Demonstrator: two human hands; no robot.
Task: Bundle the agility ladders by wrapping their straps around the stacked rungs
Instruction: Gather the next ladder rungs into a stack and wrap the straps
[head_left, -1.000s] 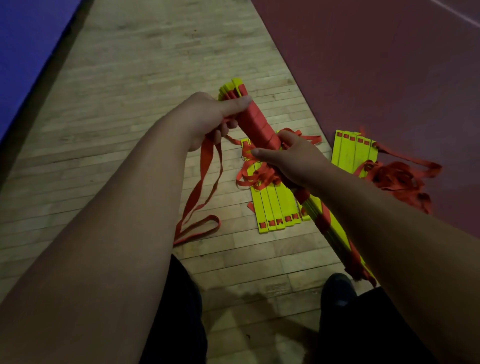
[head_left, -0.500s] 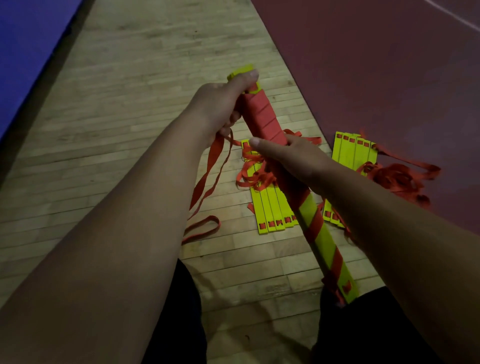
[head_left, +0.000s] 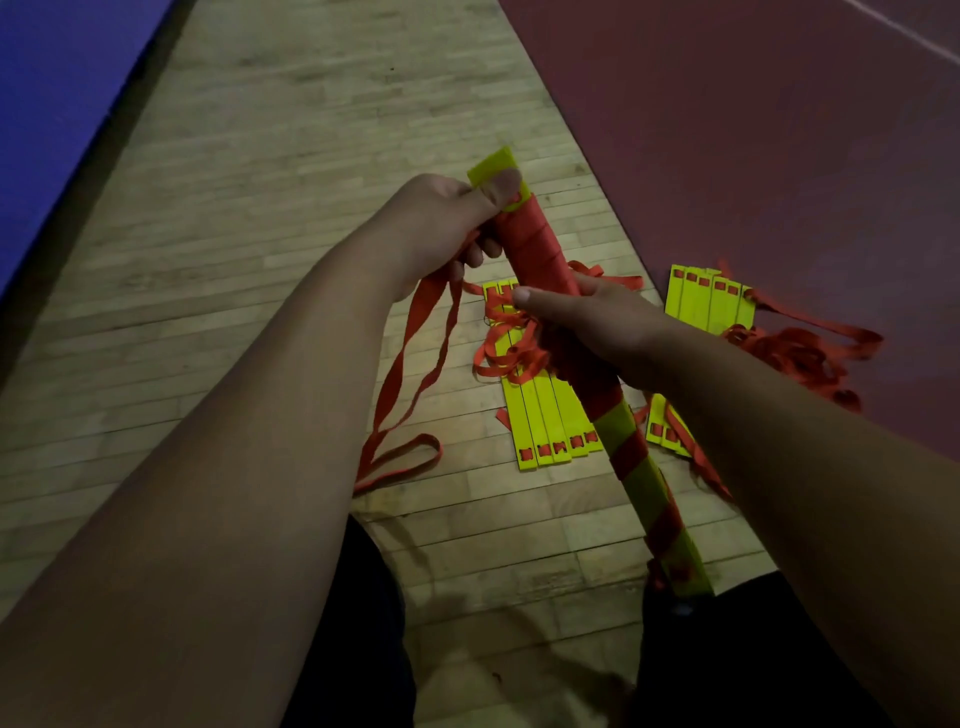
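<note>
Rung bundle (head_left: 535, 249) is held in the air above the floor in the head view. Its long axis runs diagonally, with the far end pointing up and away to the left and the near end pointing down to the right, by the person's dark trousers (head_left: 353, 623). It is a stack of flat, narrow yellow plastic slats. Flat red webbing is wound tightly over its upper half and in spaced spirals lower down.

The left hand (head_left: 441, 223) grips the far end, thumb pressed flat on the top slat and fingers curled round the side. The loose strap tail (head_left: 415, 353) comes out from under those fingers and hangs twisting down to a loop on the wooden floor (head_left: 260, 208).

The right hand (head_left: 597, 322) is wrapped round the bundle's middle, its thumb stretched straight across.

On the planks below lies a second ladder (head_left: 545, 415), its slats fanned side by side under tangled webbing. A third ladder (head_left: 711, 301) lies at the edge of the dull red mat (head_left: 753, 156). A blue mat (head_left: 52, 78) borders the far left.
</note>
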